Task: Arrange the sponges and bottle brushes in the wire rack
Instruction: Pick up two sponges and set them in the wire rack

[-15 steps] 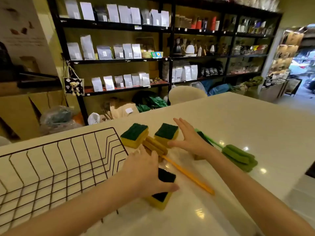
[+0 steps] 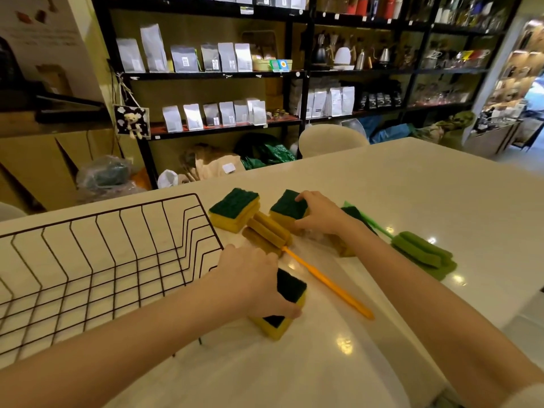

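Observation:
A black wire rack (image 2: 97, 260) stands at the left of the white table, with nothing in it. My left hand (image 2: 253, 281) grips a yellow sponge with a dark green top (image 2: 290, 290) just right of the rack. My right hand (image 2: 321, 214) closes on a second such sponge (image 2: 290, 207). A third sponge (image 2: 234, 209) lies free beside it. Between them lies an orange bottle brush (image 2: 326, 285) with a yellow foam head. A green bottle brush (image 2: 421, 253) lies to the right. Another sponge (image 2: 344, 248) is partly hidden under my right forearm.
The white table (image 2: 426, 187) stretches far to the right and back. A pale chair back (image 2: 332, 139) rises behind its far edge. Black shelves (image 2: 297, 72) with bags and kettles line the wall beyond.
My right hand has slid left and curled onto the middle sponge. My left hand has stayed on the near sponge.

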Demonstrator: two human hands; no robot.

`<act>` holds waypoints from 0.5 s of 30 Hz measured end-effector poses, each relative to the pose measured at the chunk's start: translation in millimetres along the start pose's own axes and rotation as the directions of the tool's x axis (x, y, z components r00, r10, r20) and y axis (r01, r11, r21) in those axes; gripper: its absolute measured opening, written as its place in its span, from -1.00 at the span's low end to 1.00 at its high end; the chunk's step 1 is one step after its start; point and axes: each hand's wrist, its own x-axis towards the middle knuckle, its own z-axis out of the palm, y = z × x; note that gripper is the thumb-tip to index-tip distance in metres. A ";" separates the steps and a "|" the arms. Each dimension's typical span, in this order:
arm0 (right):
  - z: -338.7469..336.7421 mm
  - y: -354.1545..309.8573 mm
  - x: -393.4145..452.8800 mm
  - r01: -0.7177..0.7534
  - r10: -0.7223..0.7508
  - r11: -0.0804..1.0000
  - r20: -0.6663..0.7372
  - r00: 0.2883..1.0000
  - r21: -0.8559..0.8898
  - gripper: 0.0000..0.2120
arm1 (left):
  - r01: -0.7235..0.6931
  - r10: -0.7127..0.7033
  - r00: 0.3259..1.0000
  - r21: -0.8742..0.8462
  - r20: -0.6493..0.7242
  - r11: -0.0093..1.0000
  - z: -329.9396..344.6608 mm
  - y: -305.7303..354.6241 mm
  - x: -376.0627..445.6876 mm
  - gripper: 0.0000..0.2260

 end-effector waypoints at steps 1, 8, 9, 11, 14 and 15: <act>0.0 1.0 0.5 0.003 -0.003 1.000 -0.016 1.000 -0.004 -0.39 | -0.008 0.008 1.000 -0.015 -0.002 1.000 -0.3 0.6 -1.0 -0.29; -1.9 0.4 7.3 -0.041 0.040 0.998 0.014 0.999 0.048 -0.41 | -0.135 0.115 0.985 -0.162 -0.128 0.977 0.5 -0.5 -1.1 -0.28; -2.3 -0.2 8.6 -0.043 0.043 0.997 0.003 0.999 0.063 -0.42 | -0.166 0.134 0.977 -0.196 -0.165 0.967 -2.1 -1.0 -1.8 -0.29; -5.0 -1.1 9.8 -0.043 0.047 0.996 -0.041 0.998 0.077 -0.45 | -0.229 0.149 0.953 -0.308 -0.264 0.923 -8.7 -4.0 -2.7 -0.32; -12.6 -1.9 10.4 -0.024 0.041 0.994 -0.164 0.986 0.105 -0.46 | -0.312 0.133 0.913 -0.448 -0.387 0.838 -21.6 -12.7 -4.7 -0.33; -16.1 -3.6 10.3 -0.011 0.035 0.993 -0.206 0.978 0.113 -0.46 | -0.329 0.120 0.900 -0.474 -0.418 0.816 -25.7 -16.7 -5.9 -0.31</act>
